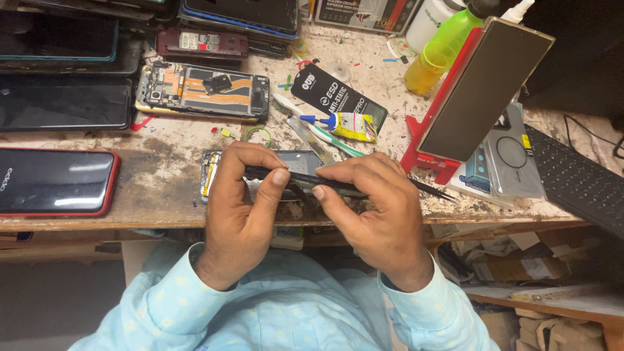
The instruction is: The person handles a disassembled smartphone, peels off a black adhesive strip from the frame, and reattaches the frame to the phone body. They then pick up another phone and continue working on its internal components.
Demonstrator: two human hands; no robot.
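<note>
This is a phone repair workshop — a scarred, stained wooden counter (162, 195) crowded with handsets. An opened phone (201, 88) lies with its circuit board bare, a red-cased phone (57, 182) beside darker ones, a glue tube (344, 123) and a yellow-green squeeze bottle (442, 49) near a black keyboard (578, 179).

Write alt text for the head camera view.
Both hands, left hand and right hand, grip black tweezers over an opened phone on a worn workbench. More phones, a red stand and a keyboard lie around.
</note>
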